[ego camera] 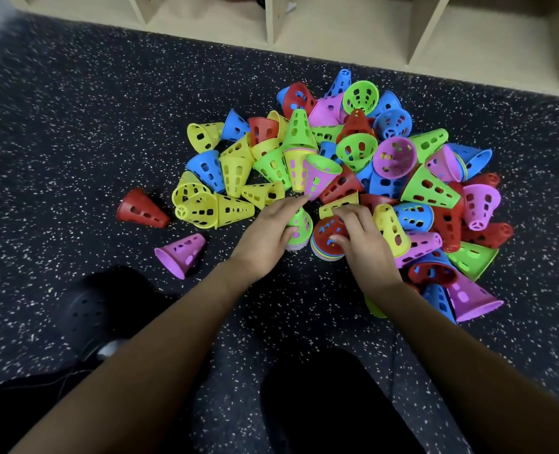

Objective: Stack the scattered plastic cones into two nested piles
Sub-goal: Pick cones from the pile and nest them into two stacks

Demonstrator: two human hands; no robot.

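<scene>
Head view: a heap of cones (399,178) in red, blue, green, yellow and purple lies tumbled on the speckled dark floor (75,126). It is spread from the middle of the floor toward its right side and reaches nearly to the far edge, where a pale wooden shelf unit (304,27) stands.

At the near rim of the heap two nested piles stand upright, just beside each other. The left hand (268,227) grasps the green-topped stack (301,224), thumb on its near side and fingers reaching over the far side. The forefinger points at the tip of a leaning purple cone behind. The right hand (363,237) grasps the red-topped stack (327,234), thumb pressed on the top cone's near wall and fingers curled over its crown. Loose cones crowd the right hand's far and right sides, touching the wrist.

Two strays lie apart on the left of the heap: a red cone (142,209) on its side and a purple cone (181,253) nearer the person. Beyond them the floor runs open to its left edge. A black clog (88,317) rests at the near left, and bare floor shows between the forearms
</scene>
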